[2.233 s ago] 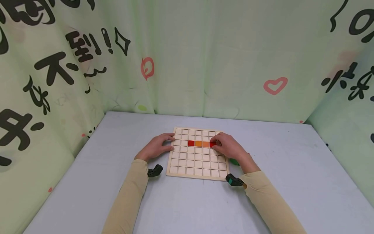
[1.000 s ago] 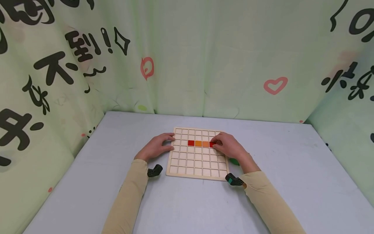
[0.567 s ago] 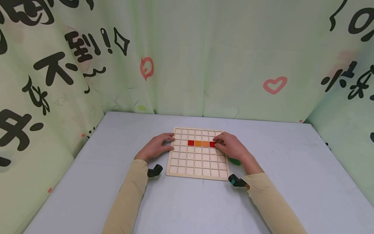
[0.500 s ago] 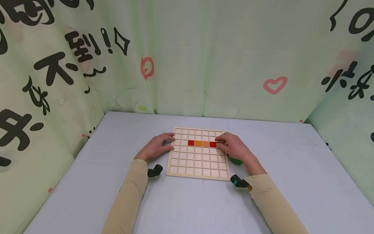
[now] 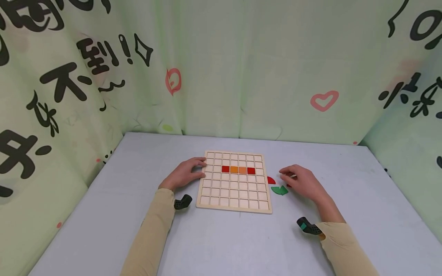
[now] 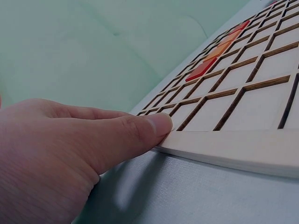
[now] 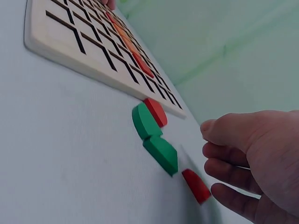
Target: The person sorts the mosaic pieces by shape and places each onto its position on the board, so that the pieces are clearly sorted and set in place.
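A wooden grid board (image 5: 235, 201) lies on the table. One row of its squares carries a red tile (image 5: 225, 169), two orange tiles (image 5: 234, 169) and another red tile (image 5: 251, 171). My left hand (image 5: 184, 173) rests at the board's left edge; its thumb (image 6: 159, 125) touches the rim in the left wrist view. Right of the board, my right hand (image 5: 302, 182) hovers with loosely bent fingers, nothing between them. Just below those fingers lies a red curved piece (image 7: 196, 186), mostly hidden in the head view. Nearer the board sit two green pieces (image 7: 146, 121) and a red rounded piece (image 5: 271, 180).
The white table (image 5: 221, 241) extends on all sides of the board. A pale green curtain (image 5: 214, 76) with dark lettering hangs behind and at both sides. Black wrist cameras (image 5: 308, 226) are strapped at both sleeves.
My right hand has let go of the right-hand red tile, which stays in its square, and has moved right off the board, uncovering the loose pieces. The left hand stays put.
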`<state>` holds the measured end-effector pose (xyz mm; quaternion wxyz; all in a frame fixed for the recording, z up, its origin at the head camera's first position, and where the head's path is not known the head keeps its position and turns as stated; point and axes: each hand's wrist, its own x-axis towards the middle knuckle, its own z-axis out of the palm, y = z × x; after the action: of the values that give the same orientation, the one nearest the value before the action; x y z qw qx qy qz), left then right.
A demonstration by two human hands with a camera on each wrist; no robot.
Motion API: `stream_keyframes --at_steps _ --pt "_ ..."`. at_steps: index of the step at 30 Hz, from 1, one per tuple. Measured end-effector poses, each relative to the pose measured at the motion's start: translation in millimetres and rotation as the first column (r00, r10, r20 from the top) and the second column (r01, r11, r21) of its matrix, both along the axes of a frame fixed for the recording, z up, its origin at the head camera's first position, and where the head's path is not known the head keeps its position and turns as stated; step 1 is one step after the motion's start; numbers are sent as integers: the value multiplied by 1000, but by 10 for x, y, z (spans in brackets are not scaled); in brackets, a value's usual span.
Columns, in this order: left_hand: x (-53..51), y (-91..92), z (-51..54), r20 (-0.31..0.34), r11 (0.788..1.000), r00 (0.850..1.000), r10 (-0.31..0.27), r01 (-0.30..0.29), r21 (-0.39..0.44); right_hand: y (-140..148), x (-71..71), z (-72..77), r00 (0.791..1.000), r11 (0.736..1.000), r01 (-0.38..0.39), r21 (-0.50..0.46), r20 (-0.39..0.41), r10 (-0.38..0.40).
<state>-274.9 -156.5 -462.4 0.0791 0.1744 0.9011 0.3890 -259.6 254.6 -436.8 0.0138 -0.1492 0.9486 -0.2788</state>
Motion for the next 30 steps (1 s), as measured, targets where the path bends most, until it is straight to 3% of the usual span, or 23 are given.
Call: stream_keyframes --at_steps 13,30 --pt "7 -13 -9 -4 1000 1000 4 -4 13 403 217 -45 999 999 39 12 -30 -39" --pt "-2 -10 -20 -5 1000 1000 -4 4 17 226 306 -85 999 999 -38 26 27 37"
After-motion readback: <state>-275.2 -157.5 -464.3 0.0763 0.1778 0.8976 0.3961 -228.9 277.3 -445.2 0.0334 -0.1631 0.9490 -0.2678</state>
